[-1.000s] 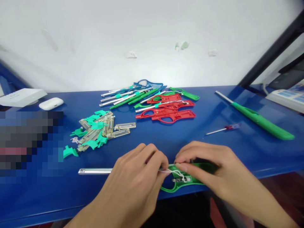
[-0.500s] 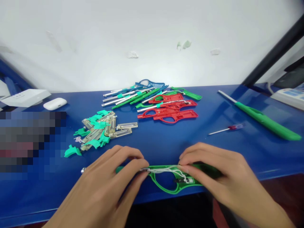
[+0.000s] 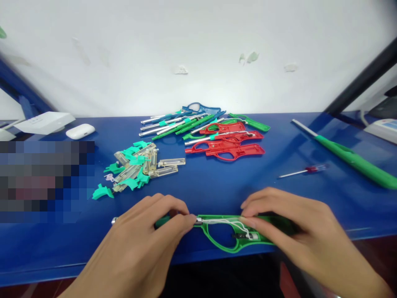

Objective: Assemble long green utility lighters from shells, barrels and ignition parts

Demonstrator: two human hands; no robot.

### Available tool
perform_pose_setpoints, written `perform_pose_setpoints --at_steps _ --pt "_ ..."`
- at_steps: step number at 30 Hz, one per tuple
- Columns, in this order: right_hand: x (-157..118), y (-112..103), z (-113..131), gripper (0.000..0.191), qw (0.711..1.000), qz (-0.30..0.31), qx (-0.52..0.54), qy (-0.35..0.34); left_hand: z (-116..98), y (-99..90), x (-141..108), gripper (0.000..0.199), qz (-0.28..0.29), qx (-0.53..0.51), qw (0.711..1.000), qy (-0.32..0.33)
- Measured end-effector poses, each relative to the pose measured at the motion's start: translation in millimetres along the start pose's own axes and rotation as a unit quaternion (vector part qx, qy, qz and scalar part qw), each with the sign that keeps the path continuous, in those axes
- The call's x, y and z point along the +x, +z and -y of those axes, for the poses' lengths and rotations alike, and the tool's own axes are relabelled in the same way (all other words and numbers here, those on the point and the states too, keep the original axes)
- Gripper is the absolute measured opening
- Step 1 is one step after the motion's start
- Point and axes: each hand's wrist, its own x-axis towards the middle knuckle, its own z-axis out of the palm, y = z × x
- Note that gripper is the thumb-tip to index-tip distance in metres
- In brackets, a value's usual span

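An opened green lighter shell (image 3: 231,250) lies level at the table's front edge, its inside facing up. White wires (image 3: 221,222) run along it to a small black and white part (image 3: 240,236) in the handle. My left hand (image 3: 145,238) is closed around the neck end, thumb and fingers pressing near the metal tube, whose tip (image 3: 114,221) sticks out on the left. Over the handle, my right hand (image 3: 291,227) pinches a whitish wire between thumb and fingers; its palm hides the handle's end.
Clear fuel tanks (image 3: 167,171) with teal triggers (image 3: 102,191) are heaped at left. Behind lie red shells (image 3: 235,151), green and blue lighter parts (image 3: 201,109). At right are a screwdriver (image 3: 312,169) and a whole green lighter (image 3: 356,159). A white case (image 3: 80,131) sits back left.
The whole view has shifted slightly, so things appear a little further right. Both hands keep their hold on the lighter, with almost no change in grip.
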Motion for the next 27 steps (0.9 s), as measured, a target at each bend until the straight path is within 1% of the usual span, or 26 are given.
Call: perform_pose_setpoints --at_steps 4,10,15,19,27 --pt "-0.1 0.4 -0.1 0.009 1.000 -0.002 -0.003 0.002 0.2 0.3 -1.2 0.038 0.002 -0.011 1.000 0.001" --pt "-0.2 0.5 -0.3 0.010 1.000 0.004 -0.006 0.001 0.6 1.3 2.1 0.050 -0.007 0.011 1.000 0.027" --pt "-1.8 1.3 -0.4 0.007 1.000 0.011 0.007 0.002 0.7 0.8 4.3 0.049 0.006 0.006 1.000 0.027" --pt "-2.1 1.8 0.5 0.007 1.000 0.020 0.015 0.017 2.0 -1.6 1.3 0.050 0.023 -0.011 0.999 0.025" --pt "-0.5 1.3 1.0 0.008 0.999 0.025 0.018 0.020 3.3 -4.7 0.0 0.053 0.024 -0.024 0.999 0.031"
